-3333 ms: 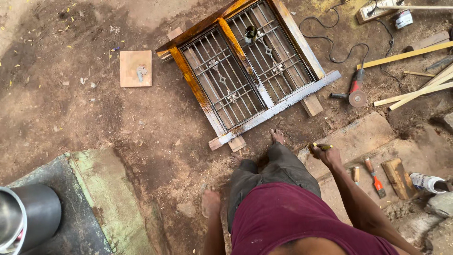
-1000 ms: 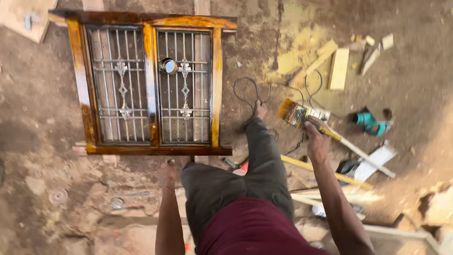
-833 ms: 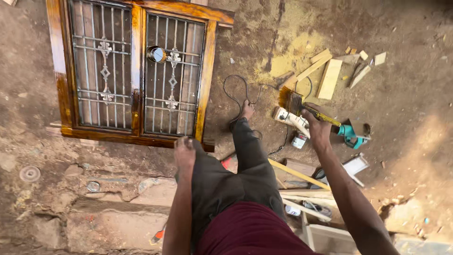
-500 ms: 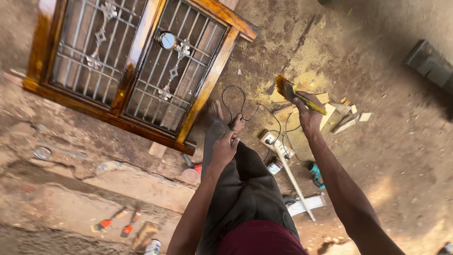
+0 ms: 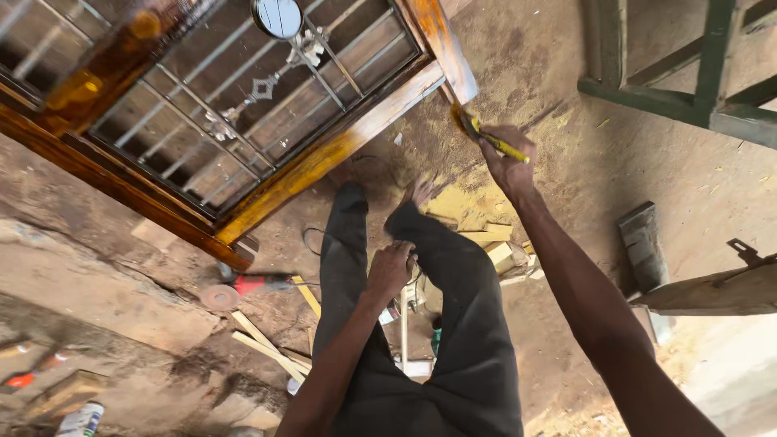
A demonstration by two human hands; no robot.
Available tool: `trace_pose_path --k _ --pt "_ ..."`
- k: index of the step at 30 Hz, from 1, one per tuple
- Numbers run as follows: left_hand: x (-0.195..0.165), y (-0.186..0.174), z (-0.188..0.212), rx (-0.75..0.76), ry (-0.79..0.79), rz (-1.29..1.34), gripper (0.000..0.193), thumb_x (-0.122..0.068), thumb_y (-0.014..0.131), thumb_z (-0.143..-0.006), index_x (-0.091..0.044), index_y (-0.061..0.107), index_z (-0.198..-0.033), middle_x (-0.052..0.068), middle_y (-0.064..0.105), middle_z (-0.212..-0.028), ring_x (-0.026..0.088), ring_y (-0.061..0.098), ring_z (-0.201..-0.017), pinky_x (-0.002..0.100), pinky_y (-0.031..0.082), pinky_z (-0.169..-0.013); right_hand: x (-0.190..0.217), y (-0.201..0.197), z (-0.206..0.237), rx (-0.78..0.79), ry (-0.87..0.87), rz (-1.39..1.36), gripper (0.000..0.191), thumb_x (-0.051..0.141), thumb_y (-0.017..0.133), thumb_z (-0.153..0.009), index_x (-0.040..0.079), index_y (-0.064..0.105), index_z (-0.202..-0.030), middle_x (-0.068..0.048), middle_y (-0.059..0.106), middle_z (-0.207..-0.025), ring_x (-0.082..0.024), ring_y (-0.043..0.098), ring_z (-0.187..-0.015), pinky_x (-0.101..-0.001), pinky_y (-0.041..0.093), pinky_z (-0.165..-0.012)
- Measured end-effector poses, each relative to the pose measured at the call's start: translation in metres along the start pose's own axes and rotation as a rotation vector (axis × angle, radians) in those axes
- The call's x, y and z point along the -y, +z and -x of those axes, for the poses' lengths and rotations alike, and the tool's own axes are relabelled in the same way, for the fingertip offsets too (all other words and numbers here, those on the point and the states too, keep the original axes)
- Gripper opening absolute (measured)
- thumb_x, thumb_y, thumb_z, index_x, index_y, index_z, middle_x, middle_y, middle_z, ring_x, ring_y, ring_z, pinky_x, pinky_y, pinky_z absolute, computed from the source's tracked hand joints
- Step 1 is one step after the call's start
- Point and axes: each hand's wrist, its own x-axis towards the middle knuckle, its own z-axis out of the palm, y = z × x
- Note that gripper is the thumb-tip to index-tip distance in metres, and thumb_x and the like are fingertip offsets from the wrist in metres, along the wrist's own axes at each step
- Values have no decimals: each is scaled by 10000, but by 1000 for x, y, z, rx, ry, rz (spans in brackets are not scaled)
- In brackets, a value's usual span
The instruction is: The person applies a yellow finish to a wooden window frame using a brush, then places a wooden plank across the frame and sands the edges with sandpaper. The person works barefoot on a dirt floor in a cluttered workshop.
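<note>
A varnished wooden window frame (image 5: 324,154) with grey metal bars lies on the dirt floor at the upper left. A small round tin (image 5: 278,16) sits on its bars. My right hand (image 5: 508,158) is stretched forward, shut on a yellow-handled paintbrush (image 5: 486,137) whose bristles touch the frame's near right corner. My left hand (image 5: 392,271) hangs loosely curled beside my thigh, and I cannot see anything in it. My legs in dark trousers (image 5: 421,324) stand between both arms.
A red angle grinder (image 5: 243,287) with its cable lies on the ground to the left of my legs. Wood offcuts (image 5: 498,251) and strips are scattered around my feet. A green metal frame (image 5: 688,65) stands at the upper right, a wooden piece (image 5: 712,291) at the right.
I have walked around the window frame, which now lies closer and tilted. My right hand with the brush has reached the frame's corner. My left hand dropped to my thigh.
</note>
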Motion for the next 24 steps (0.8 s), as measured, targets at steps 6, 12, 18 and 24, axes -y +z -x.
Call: trace_pose_path --k 6,12,18,24 --pt "26 33 -80 -85 -138 73 283 -189 678 -911 -75 671 -1170 158 695 -1089 357 668 -988 514 489 -843 -78 75 -88 11 -119 34 115 -2 786 -934 -23 777 -1046 -183 750 -978 -251 738 -839 -356 609 -714" --pt "18 86 -124 -344 -239 357 248 -192 685 -949 -50 667 -1152 143 736 -1080 335 699 -1024 464 507 -820 -159 139 -181 145 -212 -63 178 117 693 -1002 -47 728 -1061 -142 773 -1020 -218 765 -884 -330 618 -734" --pt "10 120 -133 -301 -416 414 270 -199 685 -964 -34 668 -1177 181 726 -1083 331 710 -978 461 520 -833 -175 167 -182 128 83 257 176 230 720 -1011 69 768 -960 -58 733 -796 -103 595 -595 -248 490 -463" --pt "7 125 -146 -352 -479 555 257 -179 671 -969 -33 667 -1181 184 720 -1123 305 734 -938 460 555 -810 -154 122 -123 601 -176 256 125 -24 670 -976 -12 760 -890 -183 715 -794 -182 633 -580 -294 501 -451"
